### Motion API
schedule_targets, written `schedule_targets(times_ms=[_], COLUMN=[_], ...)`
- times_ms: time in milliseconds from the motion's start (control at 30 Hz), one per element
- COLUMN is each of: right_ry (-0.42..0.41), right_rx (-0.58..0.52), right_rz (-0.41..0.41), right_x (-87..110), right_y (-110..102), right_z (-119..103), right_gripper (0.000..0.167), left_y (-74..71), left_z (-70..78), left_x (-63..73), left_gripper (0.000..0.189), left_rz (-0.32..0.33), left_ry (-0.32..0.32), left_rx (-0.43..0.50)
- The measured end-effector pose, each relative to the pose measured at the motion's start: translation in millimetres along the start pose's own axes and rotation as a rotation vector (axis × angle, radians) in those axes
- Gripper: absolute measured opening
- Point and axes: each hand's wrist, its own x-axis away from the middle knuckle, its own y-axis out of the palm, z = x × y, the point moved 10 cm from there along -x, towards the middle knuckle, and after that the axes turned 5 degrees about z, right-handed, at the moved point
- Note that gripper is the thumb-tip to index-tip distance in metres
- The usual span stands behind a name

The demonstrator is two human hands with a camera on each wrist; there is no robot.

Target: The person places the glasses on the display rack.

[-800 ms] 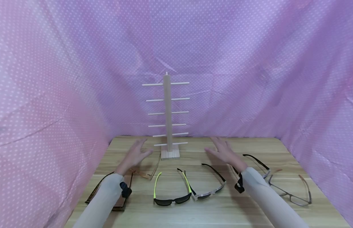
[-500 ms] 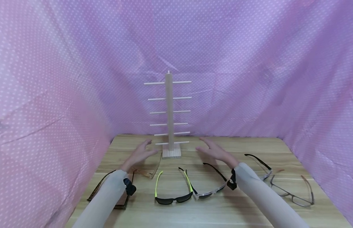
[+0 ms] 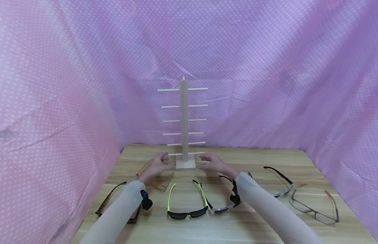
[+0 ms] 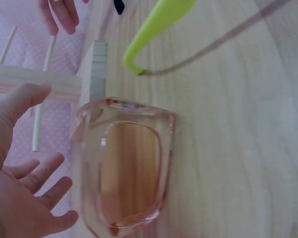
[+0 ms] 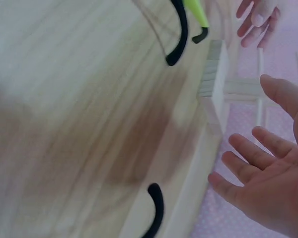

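A wooden display stand (image 3: 184,118) with several pale crossbars rises from a square base (image 3: 185,164) at the back of the table. My left hand (image 3: 156,166) is just left of that base, fingers spread and holding nothing. Opposite it, my right hand (image 3: 215,163) is by the base's right side, its fingers relaxed and apart, also with nothing in them. Under the left hand lie clear peach-framed glasses (image 4: 166,148), partly hidden by the hand in the head view. Both palms face the stand in the wrist views.
Sunglasses with lime-green temples (image 3: 187,214) lie front centre, touching or close to clear-framed sunglasses (image 3: 221,209). Brown-framed sunglasses (image 3: 104,205) sit left, under the left sleeve. To the right are black-armed glasses (image 3: 280,174) and thin-framed glasses (image 3: 314,211). Pink dotted cloth (image 3: 253,67) surrounds the table.
Both hands have moved inward toward the stand's base, the right hand travelling further left. The whole scene has shifted slightly rightward in the head view.
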Motion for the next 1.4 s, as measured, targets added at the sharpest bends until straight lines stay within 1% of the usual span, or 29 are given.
schedule_targets(times_ms=[100, 233, 367, 433, 533, 700, 733, 833, 933, 967, 1067, 1200, 1267, 1400], right_ry=[0.021, 0.032, 0.038, 0.023, -0.002, -0.06, -0.101, -0.119, -0.088, -0.048, -0.023, -0.016, -0.014, 0.003], right_rx=[-0.016, -0.023, -0.045, -0.031, -0.005, -0.017, -0.017, -0.016, -0.019, -0.019, 0.004, 0.036, 0.045, 0.061], right_rz=[0.021, 0.043, 0.05, 0.053, 0.058, 0.057, 0.06, 0.078, 0.092, 0.098, 0.114, 0.129, 0.133, 0.139], right_x=[-4.7, -7.4, -9.9, -12.3, -16.7, -21.9, -25.6, -28.1, -30.8, -28.4, -28.9, -29.2, -29.6, -30.8], right_y=[3.7, 6.1, 9.6, 11.6, 15.4, 21.5, 22.7, 24.0, 26.2, 26.3, 28.2, 29.5, 29.4, 28.1], right_z=[5.9, 9.3, 12.1, 13.3, 16.4, 18.0, 21.2, 19.2, 18.5, 14.6, 11.6, 8.4, 9.1, 13.2], right_gripper=[0.062, 0.062, 0.06, 0.059, 0.058, 0.054, 0.053, 0.051, 0.051, 0.051, 0.05, 0.049, 0.048, 0.046], left_y=[2.1, 4.6, 7.6, 8.9, 10.8, 15.4, 16.6, 19.5, 22.2, 23.1, 25.4, 27.6, 28.7, 30.1], left_z=[-5.0, -10.0, -11.4, -11.1, -11.5, -15.4, -15.6, -13.3, -10.5, -9.4, -7.9, -7.5, -7.4, -8.4], left_x=[-0.1, -0.7, -1.9, -3.5, -5.9, -11.0, -12.1, -14.5, -17.1, -17.9, -19.7, -22.1, -24.0, -29.0], left_gripper=[0.089, 0.086, 0.077, 0.072, 0.067, 0.064, 0.063, 0.06, 0.057, 0.057, 0.054, 0.048, 0.047, 0.043], left_rz=[0.017, 0.026, 0.025, 0.032, 0.044, 0.046, 0.044, 0.044, 0.042, 0.042, 0.035, 0.035, 0.038, 0.051], left_ry=[-0.014, -0.006, 0.029, 0.046, 0.054, 0.052, 0.058, 0.087, 0.102, 0.104, 0.08, 0.04, 0.034, 0.033], left_rx=[0.02, -0.006, -0.046, -0.058, -0.07, -0.083, -0.084, -0.095, -0.105, -0.11, -0.122, -0.16, -0.18, -0.184])
